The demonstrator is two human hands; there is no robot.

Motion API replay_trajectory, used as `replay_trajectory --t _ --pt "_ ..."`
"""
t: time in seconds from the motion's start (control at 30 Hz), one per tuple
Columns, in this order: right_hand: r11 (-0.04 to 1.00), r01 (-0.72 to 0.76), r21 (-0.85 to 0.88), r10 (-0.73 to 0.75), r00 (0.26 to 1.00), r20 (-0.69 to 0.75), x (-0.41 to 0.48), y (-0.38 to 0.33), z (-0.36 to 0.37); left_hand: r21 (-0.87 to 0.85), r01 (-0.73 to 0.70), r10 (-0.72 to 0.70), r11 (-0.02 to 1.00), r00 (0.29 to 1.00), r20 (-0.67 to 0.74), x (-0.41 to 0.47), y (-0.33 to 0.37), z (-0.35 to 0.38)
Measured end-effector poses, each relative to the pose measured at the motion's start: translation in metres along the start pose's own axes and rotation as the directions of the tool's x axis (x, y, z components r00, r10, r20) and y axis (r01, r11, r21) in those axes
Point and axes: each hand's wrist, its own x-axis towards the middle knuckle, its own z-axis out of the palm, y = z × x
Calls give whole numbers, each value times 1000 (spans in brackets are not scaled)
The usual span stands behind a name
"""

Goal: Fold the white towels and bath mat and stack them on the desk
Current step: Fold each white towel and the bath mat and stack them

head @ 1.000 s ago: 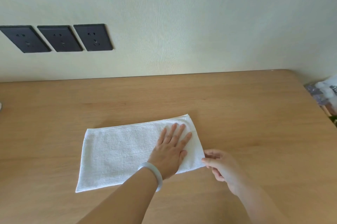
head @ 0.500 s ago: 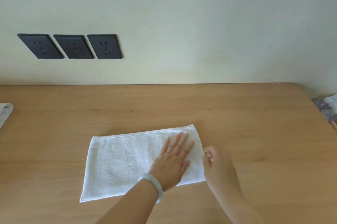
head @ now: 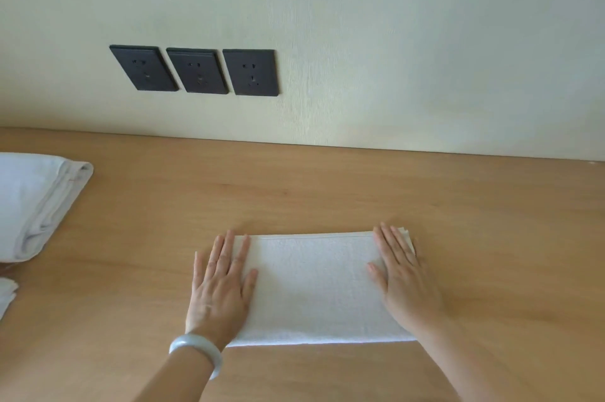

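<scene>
Palms flat: left hand (head: 220, 287) and right hand (head: 403, 280), fingers straight and slightly spread, press small towel (head: 311, 287) ends, likely setting the fold.

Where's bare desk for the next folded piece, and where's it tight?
Free: strip of light wooden desk between the small white folded towel and the cream wall, plus everything right of the right hand. Narrower gap between the left hand and the thick folded white towel at left. Crowded: left edge, that towel plus a white cloth corner below.

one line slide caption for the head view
Pressing a folded white towel flat on the wooden desk, left hand and right hand on its ends.
</scene>
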Motion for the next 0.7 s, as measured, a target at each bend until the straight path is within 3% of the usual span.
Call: replay_trajectory --t 0.1,0.3,0.4,0.53,0.6,0.7 --pt "1000 4 -25 -2 998 68 1 1 -1 -46 50 -48 998 998 26 3 -1 1" --pt "1000 18 17 -20 992 128 4 5 -5 -49 -18 25 999 990 142 6 -7 -17" --pt "998 10 56 -17 994 112 4 -2 -19 -97 105 -82 990 974 210 1 -10 -32" --pt "931 -269 247 254 963 92 -3 -9 -36 -314 382 -337 869 922 189 -10 -3 -49" --pt "833 -470 292 463 881 100 -6 -9 -41 -334 491 -446 804 871 208 -9 -3 -54" --pt "682 -685 256 607 725 324 -6 -3 -53 -391 635 -523 666 771 362 -4 -3 -64"
